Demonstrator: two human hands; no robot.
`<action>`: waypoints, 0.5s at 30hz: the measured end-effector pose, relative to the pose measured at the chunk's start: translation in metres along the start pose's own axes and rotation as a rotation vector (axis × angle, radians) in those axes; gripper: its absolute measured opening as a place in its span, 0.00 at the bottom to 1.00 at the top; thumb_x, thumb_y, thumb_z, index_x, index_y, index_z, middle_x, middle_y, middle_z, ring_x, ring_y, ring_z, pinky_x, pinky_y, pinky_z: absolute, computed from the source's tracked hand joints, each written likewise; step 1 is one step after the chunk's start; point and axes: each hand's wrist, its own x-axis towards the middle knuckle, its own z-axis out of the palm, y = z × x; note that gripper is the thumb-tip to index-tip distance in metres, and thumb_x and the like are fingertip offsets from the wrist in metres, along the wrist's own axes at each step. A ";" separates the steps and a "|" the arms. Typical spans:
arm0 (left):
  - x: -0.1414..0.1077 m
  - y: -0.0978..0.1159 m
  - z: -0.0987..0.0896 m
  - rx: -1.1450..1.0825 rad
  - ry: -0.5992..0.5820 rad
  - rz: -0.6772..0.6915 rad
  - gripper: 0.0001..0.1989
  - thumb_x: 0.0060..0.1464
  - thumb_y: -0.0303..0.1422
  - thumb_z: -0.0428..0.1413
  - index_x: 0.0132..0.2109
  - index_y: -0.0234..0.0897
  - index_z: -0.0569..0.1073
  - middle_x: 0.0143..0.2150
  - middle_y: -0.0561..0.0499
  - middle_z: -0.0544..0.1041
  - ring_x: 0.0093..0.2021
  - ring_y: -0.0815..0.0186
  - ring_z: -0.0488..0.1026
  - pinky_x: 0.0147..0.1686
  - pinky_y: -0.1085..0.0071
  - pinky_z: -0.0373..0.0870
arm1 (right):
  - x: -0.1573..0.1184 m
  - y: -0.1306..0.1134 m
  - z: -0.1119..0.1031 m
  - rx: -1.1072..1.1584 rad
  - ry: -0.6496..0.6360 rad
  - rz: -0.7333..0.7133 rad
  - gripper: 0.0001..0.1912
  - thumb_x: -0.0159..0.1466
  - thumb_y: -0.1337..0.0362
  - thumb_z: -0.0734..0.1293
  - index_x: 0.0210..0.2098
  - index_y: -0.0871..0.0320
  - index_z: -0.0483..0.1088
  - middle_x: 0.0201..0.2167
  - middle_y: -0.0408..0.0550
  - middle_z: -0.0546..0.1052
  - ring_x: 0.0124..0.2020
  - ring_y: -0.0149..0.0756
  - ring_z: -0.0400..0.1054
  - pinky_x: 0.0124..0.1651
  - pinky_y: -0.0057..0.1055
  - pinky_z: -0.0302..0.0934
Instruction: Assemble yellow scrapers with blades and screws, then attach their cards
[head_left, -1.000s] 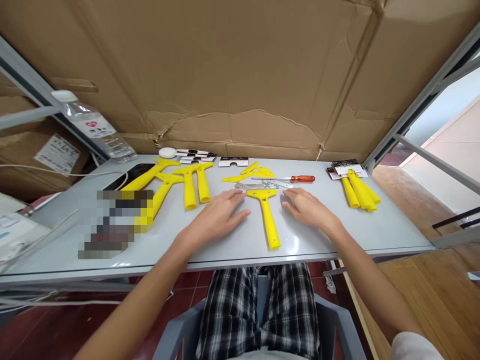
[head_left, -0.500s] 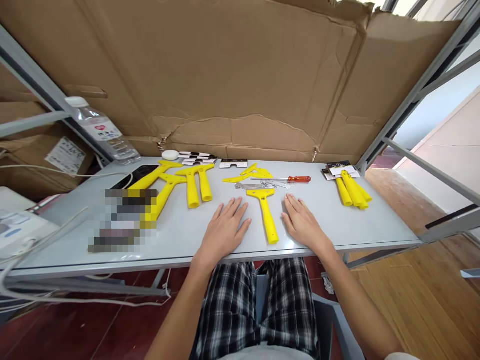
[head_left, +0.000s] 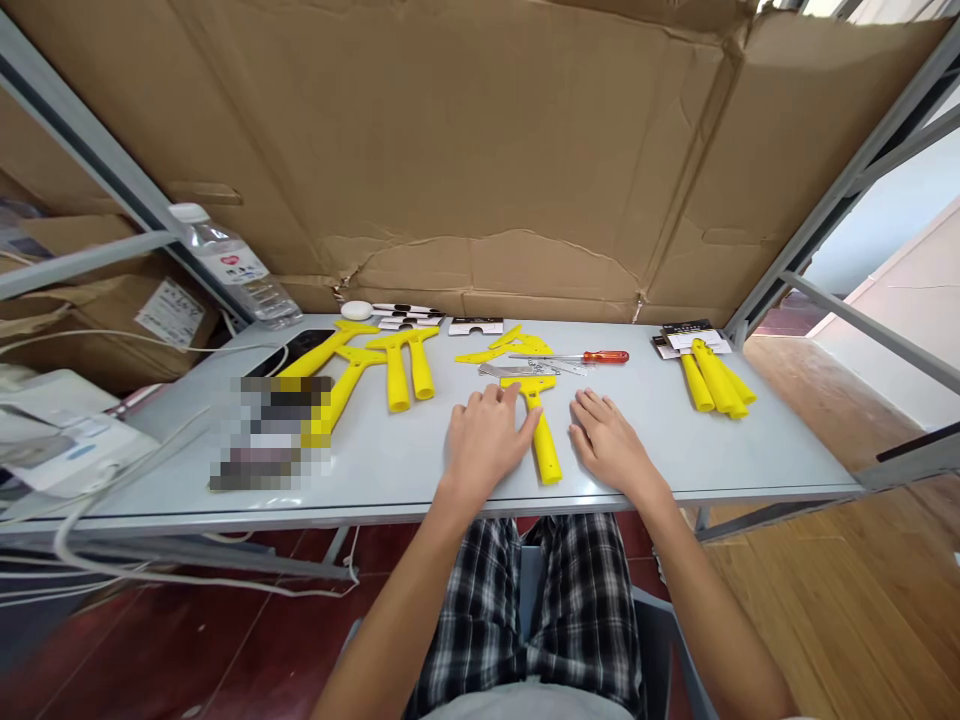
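your left grip (head_left: pixel 484 437) is bent over the left side of the scraper (head_left: pixel 547 452), its index finger at the yellow head and its thumb over the upper handle; you cannot tell from this view whether it is clenched on it or only resting there. your right grip (head_left: pixel 609 447) is released, palm down on the tabletop (head_left: pixel 405 460), fingers together and pointing away from you, near the handle but apart from it. the scraper lies between your two grips, in front of your lap, head away from you and handle end toward you, leaning a little to the right. just behind its head you have thin metal blades (head_left: pixel 495 371), and behind those the flat yellow plates (head_left: pixel 481 355). the screwdriver (head_left: pixel 606 357) lies crosswise there, red handle to your right, shaft pointing left by the plates. to your left lie four yellow handles (head_left: pixel 397 380), beside a black phone (head_left: pixel 306 348) and a pixelated patch that hides what is under it. at your far right, more yellow handles lie bunched, with cards (head_left: pixel 694 336) at their far ends. along the back you see small packs (head_left: pixel 476 326) and a white disc (head_left: pixel 356 310); a clear bottle (head_left: pixel 240 268) leans at the left back corner.
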 end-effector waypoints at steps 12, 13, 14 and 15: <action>0.035 0.027 -0.013 0.077 -0.326 0.038 0.29 0.69 0.34 0.50 0.74 0.45 0.72 0.63 0.33 0.81 0.59 0.41 0.82 0.54 0.47 0.78 | 0.001 -0.003 -0.006 0.014 -0.032 0.006 0.28 0.80 0.59 0.57 0.72 0.67 0.69 0.78 0.65 0.65 0.82 0.56 0.56 0.83 0.58 0.50; 0.035 0.026 -0.014 0.080 -0.324 0.047 0.29 0.69 0.34 0.50 0.74 0.45 0.72 0.62 0.32 0.81 0.59 0.40 0.82 0.54 0.47 0.78 | 0.001 -0.003 -0.006 0.011 -0.037 0.005 0.28 0.80 0.58 0.57 0.72 0.67 0.69 0.78 0.65 0.65 0.82 0.57 0.56 0.83 0.57 0.49; 0.034 0.025 -0.014 0.079 -0.321 0.056 0.29 0.69 0.33 0.50 0.74 0.44 0.73 0.62 0.31 0.81 0.58 0.40 0.82 0.54 0.47 0.79 | 0.001 -0.004 -0.006 0.007 -0.039 0.002 0.29 0.80 0.58 0.57 0.72 0.68 0.69 0.78 0.66 0.66 0.82 0.58 0.56 0.83 0.57 0.50; 0.033 0.024 -0.014 0.077 -0.314 0.065 0.29 0.68 0.33 0.50 0.73 0.42 0.74 0.61 0.31 0.81 0.58 0.40 0.82 0.53 0.48 0.79 | 0.001 -0.004 -0.006 0.003 -0.037 -0.003 0.29 0.80 0.58 0.57 0.72 0.68 0.70 0.78 0.66 0.66 0.81 0.58 0.56 0.83 0.57 0.50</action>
